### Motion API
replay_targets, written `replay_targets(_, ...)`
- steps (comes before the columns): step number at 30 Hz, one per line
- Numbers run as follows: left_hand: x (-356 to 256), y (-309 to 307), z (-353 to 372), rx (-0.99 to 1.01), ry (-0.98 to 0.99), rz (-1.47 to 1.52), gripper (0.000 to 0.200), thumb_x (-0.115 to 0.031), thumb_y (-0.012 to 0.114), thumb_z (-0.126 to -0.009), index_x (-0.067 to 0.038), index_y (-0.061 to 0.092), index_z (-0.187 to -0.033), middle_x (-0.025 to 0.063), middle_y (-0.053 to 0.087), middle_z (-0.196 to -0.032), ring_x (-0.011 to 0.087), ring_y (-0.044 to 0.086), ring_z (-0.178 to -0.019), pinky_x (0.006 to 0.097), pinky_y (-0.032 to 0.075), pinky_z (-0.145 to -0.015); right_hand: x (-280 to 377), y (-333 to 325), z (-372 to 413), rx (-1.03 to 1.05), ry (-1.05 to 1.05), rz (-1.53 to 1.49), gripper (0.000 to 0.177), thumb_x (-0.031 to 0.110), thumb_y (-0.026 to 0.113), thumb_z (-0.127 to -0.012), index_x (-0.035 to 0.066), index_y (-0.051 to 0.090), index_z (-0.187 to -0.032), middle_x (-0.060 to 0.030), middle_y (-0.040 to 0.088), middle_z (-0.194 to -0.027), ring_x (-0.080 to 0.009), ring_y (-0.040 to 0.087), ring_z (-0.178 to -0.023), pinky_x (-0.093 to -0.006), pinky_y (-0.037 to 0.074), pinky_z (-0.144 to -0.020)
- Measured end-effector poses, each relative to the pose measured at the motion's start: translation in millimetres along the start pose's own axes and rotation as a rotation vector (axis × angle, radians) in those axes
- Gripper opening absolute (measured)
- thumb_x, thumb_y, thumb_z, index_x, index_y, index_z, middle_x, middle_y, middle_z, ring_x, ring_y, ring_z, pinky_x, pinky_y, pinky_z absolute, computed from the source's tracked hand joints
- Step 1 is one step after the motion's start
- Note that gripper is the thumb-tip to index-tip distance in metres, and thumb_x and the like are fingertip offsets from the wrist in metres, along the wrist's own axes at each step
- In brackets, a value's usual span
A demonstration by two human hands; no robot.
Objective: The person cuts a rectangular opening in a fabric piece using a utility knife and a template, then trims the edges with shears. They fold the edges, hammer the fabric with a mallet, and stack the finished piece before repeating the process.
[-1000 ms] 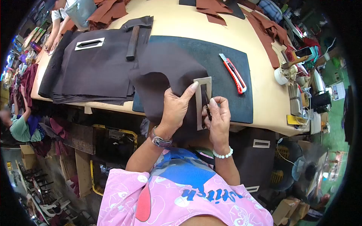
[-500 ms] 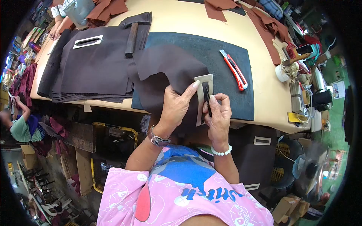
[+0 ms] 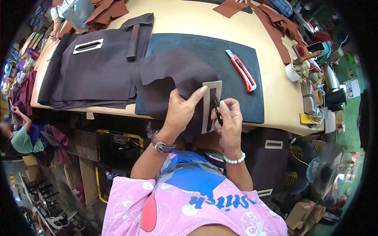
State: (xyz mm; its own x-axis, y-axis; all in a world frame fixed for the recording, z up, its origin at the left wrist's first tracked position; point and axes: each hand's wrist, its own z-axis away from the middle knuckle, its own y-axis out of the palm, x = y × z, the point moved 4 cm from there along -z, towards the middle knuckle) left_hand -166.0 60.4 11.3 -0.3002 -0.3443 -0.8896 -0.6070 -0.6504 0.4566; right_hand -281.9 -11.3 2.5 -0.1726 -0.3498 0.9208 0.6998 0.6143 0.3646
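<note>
My left hand [image 3: 184,110] grips a dark brown sheet of material [image 3: 189,67] along with a pale rectangular frame [image 3: 214,84]. Its thumb presses on the frame's upper left side. Inside the frame is a long narrow slot, with dark material showing in it. My right hand [image 3: 230,124] pinches small black snips [image 3: 219,116], their tip at the slot's right edge; the fingers partly cover them. The sheet bulges up over a dark cutting mat [image 3: 169,41]. On the mat, right of my hands, lies a red and white utility knife [image 3: 242,71], blade out.
At left is a stack of dark sheets [image 3: 94,78] with another pale frame [image 3: 88,46] and a dark bar [image 3: 133,43] on top. Reddish-brown pieces [image 3: 275,31] lie at the far right. A white tub [image 3: 292,72] and tools crowd the right edge. Other people are at the left.
The snips have shifted slightly down and away from the slot's middle, towards its right edge. My left hand keeps its hold. A person's hand now shows at the table's far edge.
</note>
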Motion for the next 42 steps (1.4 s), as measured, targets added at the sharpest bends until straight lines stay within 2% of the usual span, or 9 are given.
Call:
replay_targets(8,-3,1,1,0.052,0.047,-0.118,0.014,-0.011,0.063,-0.086,0.001,0.064,-0.094,0.0027,0.065,-0.083,0.0066,0.057,-0.070,0.0229,0.048,-0.061,6,1,-1,0.008,0.012,-0.018,0.021,0.019,0.056,-0.091,0.008,0.041,-0.099,-0.0034,0.055,-0.066,0.0001,0.037,-0.044,-0.0146,0.025,-0.038)
replay_targets(20,-1,2,1,0.029,0.034,-0.078,0.014,-0.012,0.063,-0.086,0.001,0.064,-0.091,0.0021,0.065,-0.081,0.0059,0.057,-0.067,0.0221,0.047,-0.059,-2,-4,-1,-0.003,0.007,-0.027,0.019,0.017,0.057,-0.091,0.009,0.042,-0.098,-0.0021,0.055,-0.064,-0.0003,0.039,-0.046,-0.0148,0.026,-0.040)
replay_targets(23,-2,4,3,0.067,-0.088,-0.067,0.015,-0.013,0.064,-0.085,0.001,0.064,-0.090,0.0032,0.065,-0.080,0.0065,0.058,-0.064,0.0219,0.047,-0.057,-3,-3,0,-0.028,-0.024,0.038,0.017,0.016,0.055,-0.092,0.008,0.042,-0.098,-0.0015,0.054,-0.064,-0.0003,0.039,-0.047,-0.0150,0.026,-0.040)
replay_targets(25,1,4,4,0.030,-0.051,-0.063,0.016,-0.014,0.065,-0.085,0.001,0.063,-0.090,0.0036,0.065,-0.080,0.0066,0.058,-0.063,0.0219,0.047,-0.056,-3,-1,5,-0.048,-0.059,0.119,0.016,0.016,0.053,-0.093,0.008,0.042,-0.098,-0.0012,0.053,-0.065,-0.0004,0.038,-0.047,-0.0152,0.027,-0.040)
replay_targets(29,7,8,8,-0.140,-0.015,-0.042,0.017,-0.015,0.065,-0.085,0.001,0.063,-0.090,0.0032,0.064,-0.078,0.0063,0.058,-0.062,0.0217,0.047,-0.055,-7,2,18,-0.043,0.018,0.028,0.017,0.021,0.048,-0.095,0.007,0.040,-0.099,-0.0021,0.052,-0.067,-0.0012,0.037,-0.045,-0.0157,0.028,-0.039)
replay_targets(33,14,17,12,-0.213,0.080,0.038,0.014,-0.014,0.063,-0.086,-0.001,0.063,-0.090,0.0013,0.064,-0.077,0.0060,0.057,-0.060,0.0211,0.045,-0.052,-15,3,21,-0.080,0.009,0.020,0.019,0.025,0.045,-0.097,0.007,0.039,-0.099,-0.0032,0.051,-0.069,-0.0024,0.037,-0.044,-0.0168,0.029,-0.037)
replay_targets(36,17,18,18,-0.182,-0.008,0.050,0.012,-0.014,0.063,-0.087,-0.002,0.062,-0.088,0.0001,0.063,-0.074,0.0054,0.055,-0.058,0.0207,0.043,-0.048,-17,4,20,-0.120,-0.025,-0.006,0.019,0.025,0.044,-0.097,0.007,0.039,-0.099,-0.0035,0.051,-0.070,-0.0028,0.037,-0.043,-0.0171,0.029,-0.037)
replay_targets(39,15,19,19,-0.229,0.074,0.038,0.013,-0.015,0.063,-0.087,-0.002,0.062,-0.086,-0.0006,0.062,-0.072,0.0048,0.054,-0.056,0.0204,0.041,-0.045,-16,5,16,-0.150,-0.050,-0.042,0.019,0.025,0.044,-0.097,0.007,0.038,-0.098,-0.0038,0.051,-0.070,-0.0030,0.037,-0.043,-0.0169,0.029,-0.037)
replay_targets(42,12,22,21,-0.187,0.101,0.064,0.012,-0.014,0.063,-0.087,-0.003,0.062,-0.087,-0.0009,0.062,-0.073,0.0048,0.054,-0.057,0.0210,0.042,-0.047,-10,8,14,-0.156,-0.077,-0.080,0.018,0.025,0.044,-0.097,0.008,0.038,-0.098,-0.0040,0.051,-0.070,-0.0031,0.037,-0.044,-0.0168,0.029,-0.036)
